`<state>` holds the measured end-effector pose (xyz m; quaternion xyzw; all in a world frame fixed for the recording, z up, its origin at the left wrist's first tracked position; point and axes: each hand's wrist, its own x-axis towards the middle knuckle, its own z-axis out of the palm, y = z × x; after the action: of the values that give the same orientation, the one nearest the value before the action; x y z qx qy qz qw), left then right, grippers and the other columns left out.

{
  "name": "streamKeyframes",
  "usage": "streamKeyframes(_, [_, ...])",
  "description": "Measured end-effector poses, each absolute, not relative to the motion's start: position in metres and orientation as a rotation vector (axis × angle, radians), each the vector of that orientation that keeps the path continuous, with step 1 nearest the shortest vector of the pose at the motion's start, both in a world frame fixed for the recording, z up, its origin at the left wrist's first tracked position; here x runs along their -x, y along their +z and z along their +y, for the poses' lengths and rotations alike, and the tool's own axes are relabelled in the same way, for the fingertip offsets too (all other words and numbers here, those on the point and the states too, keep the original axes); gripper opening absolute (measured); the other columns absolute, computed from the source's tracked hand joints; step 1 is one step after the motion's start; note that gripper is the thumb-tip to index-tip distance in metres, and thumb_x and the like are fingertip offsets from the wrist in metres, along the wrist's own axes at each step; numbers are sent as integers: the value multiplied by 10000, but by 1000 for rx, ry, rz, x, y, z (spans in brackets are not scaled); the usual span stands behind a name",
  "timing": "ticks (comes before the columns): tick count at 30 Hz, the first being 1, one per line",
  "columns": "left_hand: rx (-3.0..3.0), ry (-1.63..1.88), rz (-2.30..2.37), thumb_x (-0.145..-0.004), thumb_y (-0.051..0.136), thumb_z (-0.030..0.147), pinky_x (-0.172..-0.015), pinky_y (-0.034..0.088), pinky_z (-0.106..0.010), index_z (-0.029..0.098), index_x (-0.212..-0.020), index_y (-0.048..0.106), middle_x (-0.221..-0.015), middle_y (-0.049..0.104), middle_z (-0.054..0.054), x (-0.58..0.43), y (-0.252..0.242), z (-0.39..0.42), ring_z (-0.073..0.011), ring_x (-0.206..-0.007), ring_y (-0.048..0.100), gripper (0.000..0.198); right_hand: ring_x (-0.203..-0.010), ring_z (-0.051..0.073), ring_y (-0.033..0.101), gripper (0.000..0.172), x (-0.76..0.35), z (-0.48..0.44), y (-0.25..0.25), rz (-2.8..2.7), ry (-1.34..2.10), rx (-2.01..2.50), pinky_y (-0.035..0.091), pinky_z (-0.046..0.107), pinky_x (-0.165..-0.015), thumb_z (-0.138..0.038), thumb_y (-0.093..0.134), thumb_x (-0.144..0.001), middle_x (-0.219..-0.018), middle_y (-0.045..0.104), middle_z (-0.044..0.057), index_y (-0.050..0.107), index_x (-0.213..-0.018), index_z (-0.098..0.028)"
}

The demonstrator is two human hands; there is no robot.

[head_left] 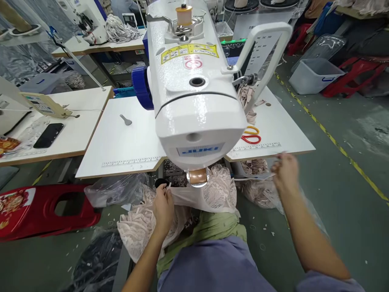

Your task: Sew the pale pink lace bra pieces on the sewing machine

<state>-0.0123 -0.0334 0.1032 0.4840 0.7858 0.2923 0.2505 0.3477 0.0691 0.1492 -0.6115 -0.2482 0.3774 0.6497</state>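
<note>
A pale pink lace bra [219, 188] stretches below the head of a white sewing machine [197, 81]. My left hand [164, 207] is closed on the bra's band at its left end, fingers pinched near a black round part [161, 183]. Out to the right, my right hand [285, 172] is closed and somewhat blurred. It grips the end of a thin pale strap [253, 178] that runs taut from the bra's right side. More lace bras [138, 227] hang in a heap under my left forearm. The machine head hides the needle area.
Scissors [252, 136] with red and yellow handles lie on the right of the white table [127, 142], near beige straps [246, 99]. A small grey tool [125, 120] rests on its left. A red stool [75, 211] stands at left; a plastic bin [316, 77] sits at right.
</note>
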Motion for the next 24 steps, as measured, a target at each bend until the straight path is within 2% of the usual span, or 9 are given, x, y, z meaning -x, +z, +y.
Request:
streamKeyframes(2, [-1403, 831, 2138, -902, 362, 291, -767, 470, -440, 159, -1033, 609, -842, 655, -124, 4, 108, -27, -307, -848, 628, 310, -458, 80, 359, 258, -307, 48, 144, -719, 987, 1421, 265, 212, -398, -288, 752, -691, -681, 582, -35, 508, -752, -230])
streamKeyframes(4, [-1528, 838, 2012, -868, 407, 258, -799, 472, -429, 186, -907, 644, -839, 674, -113, -4, 120, -26, -296, -867, 636, 251, -520, 109, 438, 205, -268, 23, 144, -1219, 1162, 1421, 325, 225, -458, -352, 698, -738, -687, 591, -29, 536, -769, -230])
streamKeyframes(6, [-1642, 833, 1828, -863, 419, 243, -780, 491, -368, 209, -856, 666, -848, 703, -80, -11, 139, -29, -251, -846, 655, 249, -512, 105, 419, 142, -239, 1, 150, -1615, 1221, 1309, 321, 232, -490, -338, 617, -805, -664, 562, -40, 532, -775, -228])
streamKeyframes(9, [-1767, 792, 1510, -918, 437, 277, -733, 504, -293, 209, -928, 694, -884, 729, -58, -17, 169, -37, -200, -822, 673, 266, -501, 105, 425, 105, -217, -18, 163, -1945, 1169, 1179, 315, 238, -521, -292, 544, -882, -623, 533, -49, 536, -802, -226])
streamKeyframes(11, [-1844, 729, 1397, -914, 540, 350, -691, 497, -277, 196, -1025, 690, -904, 727, -64, -18, 182, -41, -197, -799, 669, 242, -531, 118, 484, 114, -214, -22, 169, -2062, 1089, 1190, 324, 241, -538, -296, 527, -916, -648, 572, -34, 548, -829, -225])
streamKeyframes(13, [-1930, 671, 1428, -912, 586, 375, -631, 461, -259, 191, -1000, 686, -829, 704, -48, -18, 187, -45, -183, -731, 644, 227, -571, 140, 548, 91, -213, -22, 172, -2143, 1031, 1221, 336, 249, -550, -293, 529, -926, -709, 633, -9, 568, -886, -220])
streamKeyframes(17, [-2134, 661, 1491, -1008, 412, 285, -544, 361, -241, 185, -741, 620, -653, 596, -13, -19, 181, -51, -138, -590, 559, 353, -750, 191, 652, 148, -212, -18, 178, -2171, 1156, 1222, 395, 275, -631, -275, 566, -917, -883, 724, 43, 637, -1025, -203])
streamKeyframes(21, [-2223, 782, 1404, -1006, 396, 256, -500, 306, -242, 189, -650, 541, -587, 520, 8, -20, 176, -53, -117, -515, 486, 391, -794, 182, 623, 169, -212, -10, 185, -1996, 1485, 1157, 417, 278, -678, -340, 634, -877, -837, 699, 41, 725, -848, -201])
streamKeyframes(24, [-2060, 781, 1362, -999, 413, 262, -508, 343, -224, 192, -651, 557, -582, 553, 8, -18, 178, -52, -116, -519, 513, 383, -640, 132, 536, 227, -212, -4, 183, -1663, 1794, 1142, 389, 254, -587, -404, 679, -796, -718, 622, 15, 701, -756, -181])
